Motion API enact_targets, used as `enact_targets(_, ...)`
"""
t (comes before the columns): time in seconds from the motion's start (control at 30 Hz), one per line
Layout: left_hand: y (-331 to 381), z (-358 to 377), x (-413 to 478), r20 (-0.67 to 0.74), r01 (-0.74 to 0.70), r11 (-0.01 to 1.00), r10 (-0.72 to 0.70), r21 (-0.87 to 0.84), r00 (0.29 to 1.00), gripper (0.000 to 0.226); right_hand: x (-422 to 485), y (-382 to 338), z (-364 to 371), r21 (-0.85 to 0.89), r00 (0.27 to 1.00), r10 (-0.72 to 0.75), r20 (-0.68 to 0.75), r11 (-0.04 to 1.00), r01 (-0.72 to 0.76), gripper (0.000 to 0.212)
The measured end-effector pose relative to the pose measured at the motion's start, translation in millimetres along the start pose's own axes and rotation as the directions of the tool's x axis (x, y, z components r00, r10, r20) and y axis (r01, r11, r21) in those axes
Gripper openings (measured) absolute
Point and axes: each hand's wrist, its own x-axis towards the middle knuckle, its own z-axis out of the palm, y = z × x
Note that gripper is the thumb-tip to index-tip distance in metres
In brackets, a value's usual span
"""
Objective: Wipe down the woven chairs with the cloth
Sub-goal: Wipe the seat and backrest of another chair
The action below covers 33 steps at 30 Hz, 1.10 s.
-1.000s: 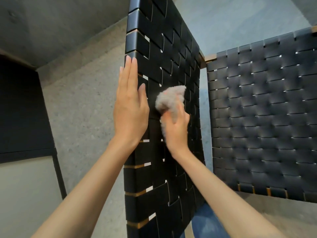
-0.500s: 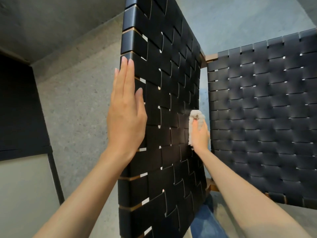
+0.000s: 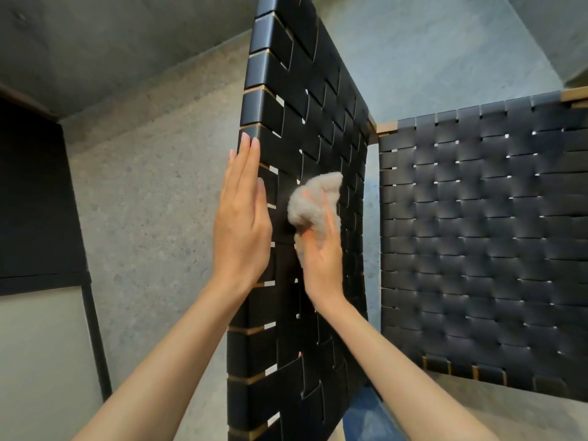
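Left hand point(image 3: 241, 224) flat, fingers straight, bracing front edge of near woven chair panel point(image 3: 305, 122). Right hand point(image 3: 321, 259) gripping bunched grey cloth point(image 3: 313, 202), pressed on weave mid-panel. Best done with firm strokes along straps, brace kept opposite. Unwiped room above and below; tight by second woven chair point(image 3: 477, 233) beyond.

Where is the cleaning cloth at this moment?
In the head view, near the centre: the right hand holds the cloth bunched against the near woven chair, just right of the flat left hand.
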Motion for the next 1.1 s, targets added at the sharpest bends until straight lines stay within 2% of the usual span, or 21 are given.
enact_targets(0.1, 1.0, -0.7, 0.0, 0.008, 0.027, 0.997, -0.027, -0.077, 1.000, 0.046, 33.9, -58.4, 29.5, 0.010, 0.991, -0.133, -0.002, 0.991, 0.133, 0.055)
enact_targets(0.17, 1.4, 0.1, -0.7, -0.002, 0.043, 0.996, -0.044, -0.080, 0.999, 0.047, 58.7, -85.4, 43.5, -0.076, 0.972, -0.226, -0.060, 0.972, 0.221, 0.059)
enact_targets(0.27, -0.4, 1.5, -1.6, -0.016, 0.061, 0.996, -0.062, -0.057, 0.998, 0.048, 86.9, -83.6, 51.9, -0.171, 0.922, -0.354, -0.159, 0.929, 0.328, 0.055)
enact_targets(0.33, -1.8, 2.3, -1.6, -0.011, 0.058, 0.998, -0.058, -0.033, 0.998, 0.049, 97.2, -65.7, 50.8, -0.164, 0.909, -0.383, -0.165, 0.919, 0.358, 0.049)
enact_targets(0.4, -2.5, 2.9, -1.1, -0.014, 0.049, 0.999, -0.049, -0.016, 0.999, 0.048, 104.8, -45.3, 44.3, -0.147, 0.929, -0.337, -0.155, 0.937, 0.315, 0.045)
enact_targets(0.53, -2.6, 2.8, -1.1, -0.022, 0.034, 0.999, -0.034, -0.011, 0.999, 0.048, 122.1, -1.8, 15.8, -0.194, 0.980, -0.109, -0.169, 0.978, 0.075, 0.057)
enact_targets(0.63, -2.0, 2.3, -1.1, -0.023, 0.040, 0.999, -0.040, -0.009, 0.999, 0.048, 133.6, 19.6, -6.4, -0.181, 0.958, 0.156, -0.240, 0.962, -0.202, 0.052)
enact_targets(0.67, -1.7, 2.1, -1.4, -0.023, 0.042, 0.999, -0.042, -0.010, 0.999, 0.048, 133.5, 19.1, -8.8, -0.175, 0.944, 0.220, -0.245, 0.948, -0.266, 0.053)
enact_targets(0.7, -1.3, 1.8, -1.4, -0.022, 0.041, 0.999, -0.041, -0.015, 0.999, 0.048, 130.9, 14.4, -7.2, -0.176, 0.947, 0.222, -0.233, 0.948, -0.265, 0.056)
enact_targets(0.73, -1.0, 1.7, -1.1, -0.021, 0.038, 0.999, -0.038, -0.022, 0.999, 0.048, 125.4, 5.0, -2.2, -0.178, 0.964, 0.168, -0.207, 0.962, -0.206, 0.058)
enact_targets(0.8, -0.1, 1.2, -0.9, -0.017, 0.037, 0.999, -0.038, -0.030, 0.999, 0.048, 108.4, -23.0, 16.4, -0.201, 0.990, -0.039, -0.134, 0.980, 0.012, 0.058)
enact_targets(0.87, -0.1, 0.9, -1.5, -0.013, 0.042, 0.999, -0.042, -0.031, 0.999, 0.047, 95.7, -47.2, 37.4, -0.266, 0.973, -0.218, -0.076, 0.945, 0.191, 0.059)
enact_targets(0.93, -0.7, 1.6, -1.5, -0.014, 0.044, 0.999, -0.044, -0.028, 0.999, 0.048, 94.9, -59.1, 47.6, -0.290, 0.962, -0.260, -0.081, 0.930, 0.227, 0.061)
enact_targets(1.03, -2.3, 2.7, -1.0, -0.021, 0.034, 0.999, -0.034, -0.012, 0.999, 0.047, 101.9, -44.0, 39.0, -0.293, 0.954, -0.271, -0.132, 0.930, 0.223, 0.046)
enact_targets(1.1, -1.9, 2.5, -1.3, -0.027, 0.021, 1.000, -0.022, -0.010, 0.999, 0.048, 109.2, -16.4, 23.9, -0.300, 0.962, -0.212, -0.173, 0.942, 0.154, 0.045)
